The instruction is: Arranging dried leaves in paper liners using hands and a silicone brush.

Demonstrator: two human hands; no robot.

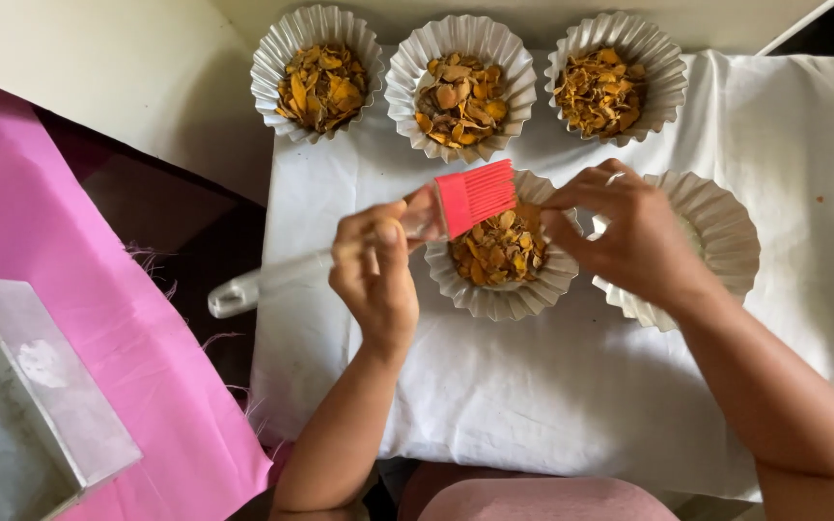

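Brush (475, 196): light, soft red bristles, stiff clear handle; left hand (374, 275) pinches handle near head. Right hand (629, 236) pinches flimsy paper cup (494, 294) rim; chips inside brittle.

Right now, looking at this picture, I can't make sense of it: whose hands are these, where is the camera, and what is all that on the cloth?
There is no machine here. A person wears a camera on the head, so you look down at their own two bare hands. The left hand has its grip closed on a pastry brush with a clear handle and red bristles, held over a fluted white paper cup of orange-yellow dried flakes. The right hand pinches that cup's rim. Three more filled cups stand in a row behind, and another paper cup, its contents hidden, sits behind the right hand. All rest on a white cloth. To the left lie a pink cloth and a metal tray.
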